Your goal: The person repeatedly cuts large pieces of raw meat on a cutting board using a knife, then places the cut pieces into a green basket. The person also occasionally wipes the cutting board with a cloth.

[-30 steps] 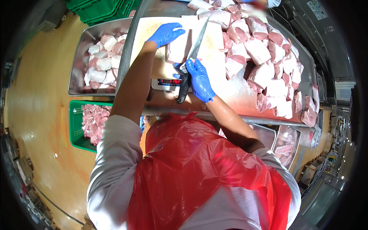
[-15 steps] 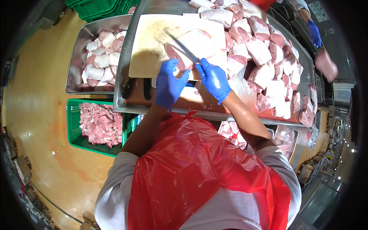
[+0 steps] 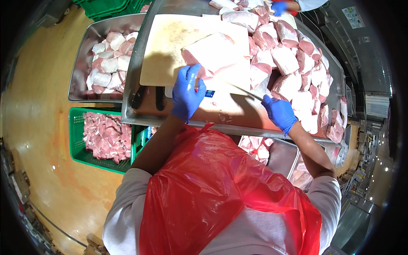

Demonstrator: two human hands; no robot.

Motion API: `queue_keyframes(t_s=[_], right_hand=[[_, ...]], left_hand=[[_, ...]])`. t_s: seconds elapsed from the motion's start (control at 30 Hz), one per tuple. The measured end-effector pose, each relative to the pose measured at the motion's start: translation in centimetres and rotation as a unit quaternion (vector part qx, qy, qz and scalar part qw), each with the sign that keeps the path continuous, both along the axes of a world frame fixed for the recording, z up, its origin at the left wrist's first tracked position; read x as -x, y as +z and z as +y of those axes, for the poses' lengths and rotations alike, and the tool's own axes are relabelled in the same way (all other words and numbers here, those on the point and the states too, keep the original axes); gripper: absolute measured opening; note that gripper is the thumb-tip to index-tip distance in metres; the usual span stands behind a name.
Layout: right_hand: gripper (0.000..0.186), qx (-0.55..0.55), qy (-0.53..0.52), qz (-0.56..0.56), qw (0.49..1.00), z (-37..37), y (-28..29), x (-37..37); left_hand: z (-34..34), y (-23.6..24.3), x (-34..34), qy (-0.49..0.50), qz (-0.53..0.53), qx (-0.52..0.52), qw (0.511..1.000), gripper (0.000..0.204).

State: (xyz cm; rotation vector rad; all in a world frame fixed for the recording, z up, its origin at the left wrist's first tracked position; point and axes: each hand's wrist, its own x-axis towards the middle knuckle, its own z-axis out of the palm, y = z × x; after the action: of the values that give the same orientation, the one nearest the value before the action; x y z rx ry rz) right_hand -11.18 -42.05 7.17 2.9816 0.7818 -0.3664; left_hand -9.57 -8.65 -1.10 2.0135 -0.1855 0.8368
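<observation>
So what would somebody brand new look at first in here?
Probably the shiny red apron, filling the lower middle of the view. Next might come the big heap of pink-and-white meat across the right side of the table, then the knife in the blue-gloved right hand, its blade pointing up and left.

Steel tabletop [image 3: 135, 63], glossy tan floor [image 3: 42, 123], hard bright light.
Floor left of tabletop: glints [image 3: 53, 168], dark line [image 3: 54, 227]. Right of tabletop: grey panelling [image 3: 374, 51], white posted sheet [image 3: 353, 18]; farther out, blurred clutter [image 3: 361, 170].
</observation>
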Motion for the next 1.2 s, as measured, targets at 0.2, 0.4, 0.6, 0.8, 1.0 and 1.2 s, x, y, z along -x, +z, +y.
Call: queue_keyframes(t_s=[0.2,0.4,0.6,0.8,1.0,1.2], right_hand=[[0.017,-0.246,-0.119,-0.014,0.962,8.5,-1.6,-0.3],[0.032,-0.202,-0.051,-0.058,0.976,16.6,-2.8,-3.0],[0.029,-0.035,-0.043,0.016,0.998,9.7,-0.6,-0.5],[0.025,-0.121,-0.052,0.053,0.990,3.5,0.4,2.9],[0.018,-0.346,-0.136,-0.002,0.928,16.7,-4.4,1.5],[0.019,-0.302,-0.154,-0.075,0.938,22.7,-4.6,-3.4]], left_hand=[[-0.9,0.9,-0.3,-0.030,0.105,-0.054,0.993,0.019],[-0.4,-0.1,0.1,0.015,0.075,-0.015,0.997,0.020],[1.7,1.0,1.3,0.030,0.129,0.031,0.991,0.020],[15.2,-3.2,6.6,0.253,0.063,0.006,0.966,0.012],[24.2,-2.3,8.1,0.241,0.317,-0.260,0.880,0.030],[13.3,4.5,0.0,0.045,0.124,-0.068,0.989,0.019]])
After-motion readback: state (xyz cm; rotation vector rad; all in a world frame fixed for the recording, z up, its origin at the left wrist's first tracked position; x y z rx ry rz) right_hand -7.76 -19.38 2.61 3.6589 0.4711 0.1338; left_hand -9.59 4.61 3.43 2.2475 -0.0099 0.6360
